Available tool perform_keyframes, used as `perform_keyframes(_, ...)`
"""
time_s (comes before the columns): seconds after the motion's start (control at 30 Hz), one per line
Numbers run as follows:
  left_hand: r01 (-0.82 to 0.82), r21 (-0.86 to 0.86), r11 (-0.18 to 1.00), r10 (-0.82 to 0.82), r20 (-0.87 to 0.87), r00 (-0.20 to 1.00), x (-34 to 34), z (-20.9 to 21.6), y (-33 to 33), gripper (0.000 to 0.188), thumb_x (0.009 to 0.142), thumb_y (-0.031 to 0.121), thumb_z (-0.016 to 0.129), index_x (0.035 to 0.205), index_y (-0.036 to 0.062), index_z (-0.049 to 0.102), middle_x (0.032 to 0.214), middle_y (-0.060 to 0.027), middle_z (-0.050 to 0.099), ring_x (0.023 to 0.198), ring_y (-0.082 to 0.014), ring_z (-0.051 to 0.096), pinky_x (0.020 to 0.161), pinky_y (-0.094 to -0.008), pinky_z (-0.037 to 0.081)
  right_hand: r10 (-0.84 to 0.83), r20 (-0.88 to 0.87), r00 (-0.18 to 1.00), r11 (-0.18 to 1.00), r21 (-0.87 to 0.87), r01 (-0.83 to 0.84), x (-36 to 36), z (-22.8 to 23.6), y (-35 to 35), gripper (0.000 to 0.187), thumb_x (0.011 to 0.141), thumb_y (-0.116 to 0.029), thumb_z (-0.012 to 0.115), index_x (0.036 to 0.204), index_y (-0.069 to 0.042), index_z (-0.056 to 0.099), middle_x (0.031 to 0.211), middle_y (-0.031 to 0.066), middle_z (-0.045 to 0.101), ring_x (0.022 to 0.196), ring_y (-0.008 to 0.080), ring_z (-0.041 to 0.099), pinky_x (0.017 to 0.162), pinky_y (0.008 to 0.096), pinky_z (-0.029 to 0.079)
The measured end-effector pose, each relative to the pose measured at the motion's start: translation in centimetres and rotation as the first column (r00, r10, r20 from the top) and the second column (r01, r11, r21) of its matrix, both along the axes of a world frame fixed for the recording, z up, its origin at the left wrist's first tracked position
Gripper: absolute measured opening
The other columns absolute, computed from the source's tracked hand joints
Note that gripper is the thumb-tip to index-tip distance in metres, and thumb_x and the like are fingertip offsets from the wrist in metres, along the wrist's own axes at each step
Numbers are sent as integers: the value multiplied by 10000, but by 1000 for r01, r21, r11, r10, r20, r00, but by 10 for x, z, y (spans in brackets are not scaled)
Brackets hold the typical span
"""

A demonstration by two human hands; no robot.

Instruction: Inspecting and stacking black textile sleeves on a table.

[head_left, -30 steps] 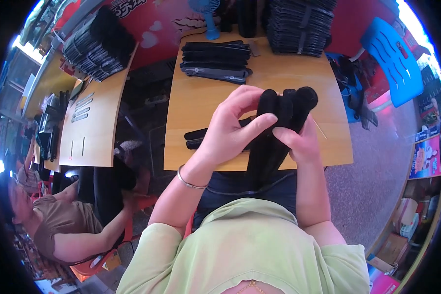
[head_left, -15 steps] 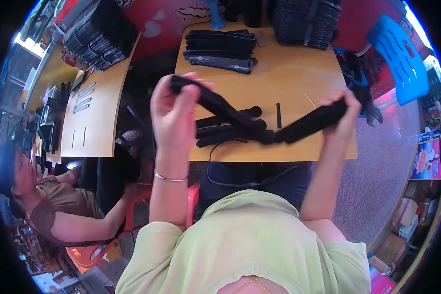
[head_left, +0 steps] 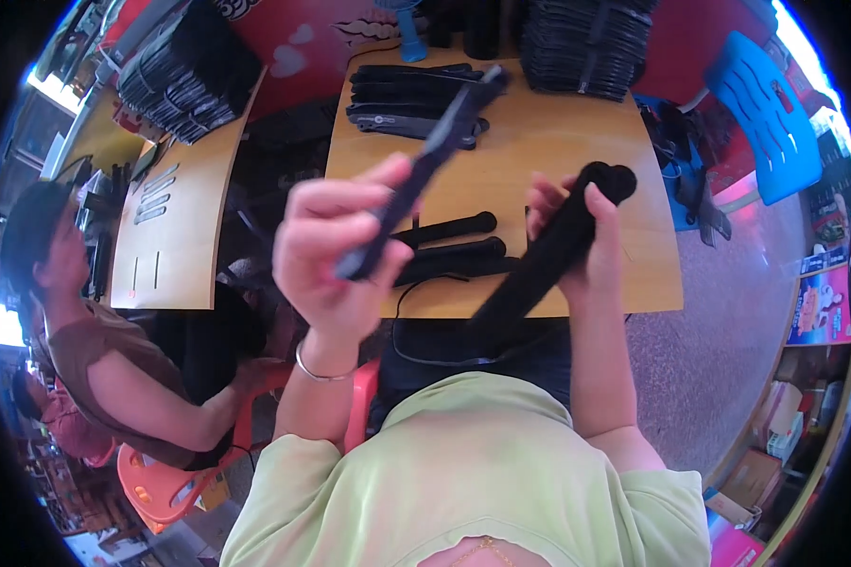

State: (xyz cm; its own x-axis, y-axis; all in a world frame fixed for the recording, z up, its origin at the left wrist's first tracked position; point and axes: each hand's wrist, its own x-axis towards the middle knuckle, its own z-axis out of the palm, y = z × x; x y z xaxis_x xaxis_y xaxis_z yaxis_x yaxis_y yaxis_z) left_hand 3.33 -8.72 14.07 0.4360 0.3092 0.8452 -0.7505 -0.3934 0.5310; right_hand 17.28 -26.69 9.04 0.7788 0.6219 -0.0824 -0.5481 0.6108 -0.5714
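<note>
Above the table, my left hand (head_left: 336, 250) is closed on a long, slim strip, black with a greyish face (head_left: 447, 137). The strip slants up to the right, its far end over the back pile of straps. My right hand (head_left: 596, 250) grips a thick black fabric strap (head_left: 539, 255) with two rounded ends side by side at its top; its lower end hangs past the table's near edge. Between and beyond my hands, several black straps with rounded ends (head_left: 454, 250) lie on the table, partly hidden by my left hand.
The wooden table (head_left: 539, 128) carries a pile of black straps (head_left: 407, 94) and a tall banded black stack (head_left: 586, 47). To the left, a person (head_left: 132, 369) sits by another table (head_left: 184, 265) with thin strips and a black stack. A blue chair (head_left: 766, 118) stands at right.
Earlier the black pieces in my two hands met in the middle. Now they are apart: the left strip points up and away, and the right strap has swung to tilt down toward me.
</note>
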Motion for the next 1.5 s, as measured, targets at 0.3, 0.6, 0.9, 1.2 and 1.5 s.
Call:
perform_keyframes(0.3,190,168,967,-158,-187,970,-15,-18,-30,253,743,-86,705,951,12,600,1058,-164,547,1131,-389,569,894,-397,539,170,-12,985,981,97,-168,-15,21,29,685,881,-481,536,1358,-21,362,1330,268,450,1227,341,483,1038,453,398)
perform_keyframes(0.6,361,136,922,-295,-354,887,-20,-32,-20,333,661,-82,654,969,34,605,1103,-143,540,1184,-361,533,969,-422,463,264,9,965,905,345,-250,-11,14,28,705,890,-456,528,1414,-46,294,1306,176,483,1188,303,513,1050,517,368)
perform_keyframes(0.9,23,418,908,296,-681,670,-7,-63,3,439,726,104,710,1134,25,568,1181,-165,544,1154,-329,512,984,-414,408,49,112,993,922,377,-88,30,2,-36,653,868,-342,607,1379,-45,330,1030,75,502,942,174,550,987,444,430)
perform_keyframes(1.2,-61,745,664,623,-507,595,30,-104,12,393,780,253,708,1100,65,579,1032,-124,596,1009,-279,568,928,-420,419,-118,203,972,976,202,76,36,-4,-73,748,818,-322,669,1400,-30,300,1034,65,467,937,167,516,923,372,442)
perform_keyframes(1.5,108,779,617,656,-586,475,46,-122,23,334,794,155,661,1111,69,599,947,-126,599,926,-308,587,847,-418,447,273,-85,958,935,260,-243,14,-36,-26,632,871,-353,601,1365,-44,354,1051,67,523,926,177,591,1054,523,362)
